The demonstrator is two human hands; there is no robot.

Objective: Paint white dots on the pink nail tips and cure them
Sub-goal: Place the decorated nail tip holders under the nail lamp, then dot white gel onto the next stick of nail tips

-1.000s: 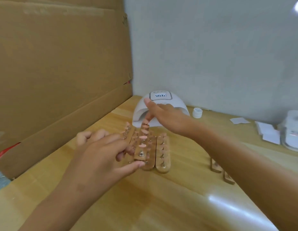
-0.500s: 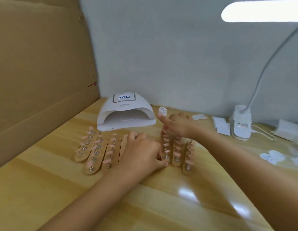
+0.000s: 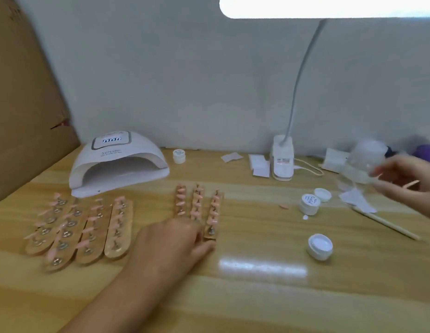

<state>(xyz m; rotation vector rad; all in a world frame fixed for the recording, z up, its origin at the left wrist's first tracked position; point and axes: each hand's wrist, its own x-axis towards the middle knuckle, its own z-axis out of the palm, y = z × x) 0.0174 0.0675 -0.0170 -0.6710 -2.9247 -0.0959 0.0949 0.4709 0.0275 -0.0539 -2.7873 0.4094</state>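
Three wooden strips (image 3: 197,207) carrying pink nail tips lie side by side mid-table. My left hand (image 3: 175,241) rests flat on their near ends, fingers fairly straight. Four more strips of pink tips (image 3: 82,227) lie further left, in front of the white curing lamp (image 3: 118,162), whose display is lit. My right hand (image 3: 406,179) is blurred at the far right, above the table, with a thin wooden stick (image 3: 411,184) pinched in its fingers. An open jar of white gel (image 3: 320,246) stands to the right of the strips.
A labelled jar (image 3: 309,204) and a loose lid (image 3: 322,194) sit near a second wooden stick (image 3: 387,222). A desk lamp base (image 3: 282,159), paper wipes (image 3: 259,165), a clear container (image 3: 360,164) and another small jar (image 3: 179,156) line the back. Cardboard (image 3: 22,104) walls the left.
The view has swung right. My right hand left the strips and moved to the far right, where it now holds a stick. My left hand stays on the strips.
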